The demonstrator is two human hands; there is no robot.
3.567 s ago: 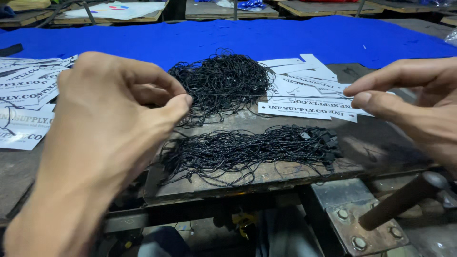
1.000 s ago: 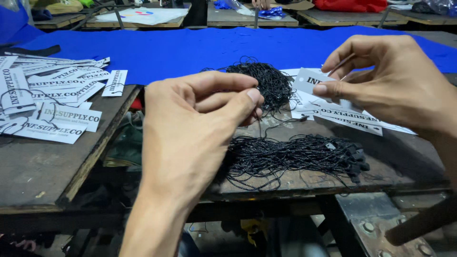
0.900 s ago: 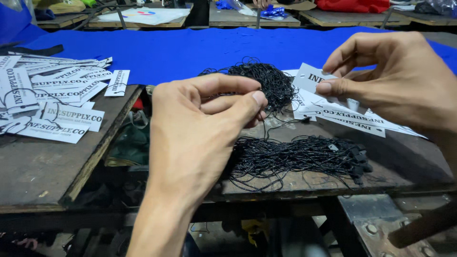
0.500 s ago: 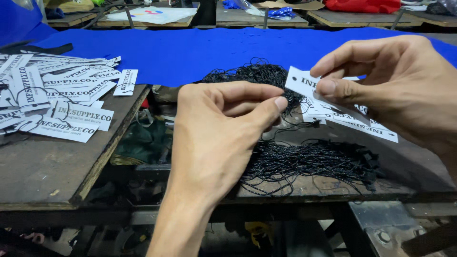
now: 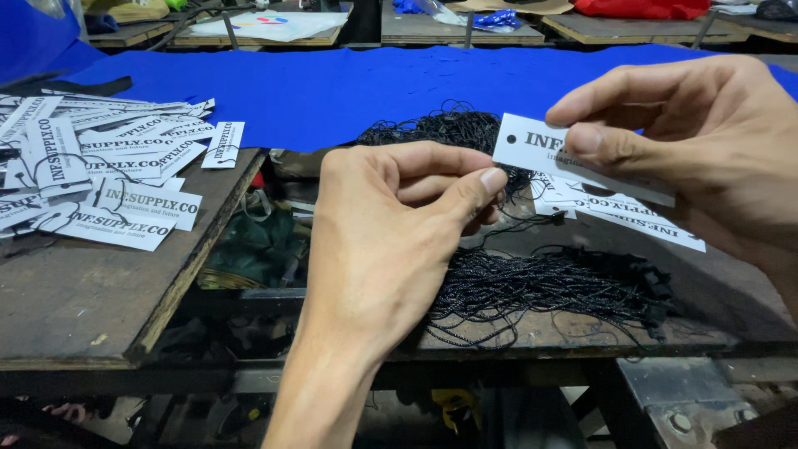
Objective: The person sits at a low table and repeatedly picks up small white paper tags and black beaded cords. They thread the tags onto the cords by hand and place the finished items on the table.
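Since half a second ago, both hands have drawn closer together; the right hand (image 5: 698,141) pinches a white paper tag (image 5: 573,158) between thumb and forefinger, its punched hole turned toward the left hand (image 5: 399,233); that hand's thumb and forefinger press together just beside the tag's edge, whether on a string I cannot tell; below lies a bundle of black strings (image 5: 549,287) on the wooden board (image 5: 582,333); more tags (image 5: 108,183) are scattered on the left board; no container shows.

Matt white paper tag (image 5: 573,158), thin black cord strings (image 5: 549,287), worn rough wooden bench (image 5: 83,299), smooth blue cloth (image 5: 332,83).
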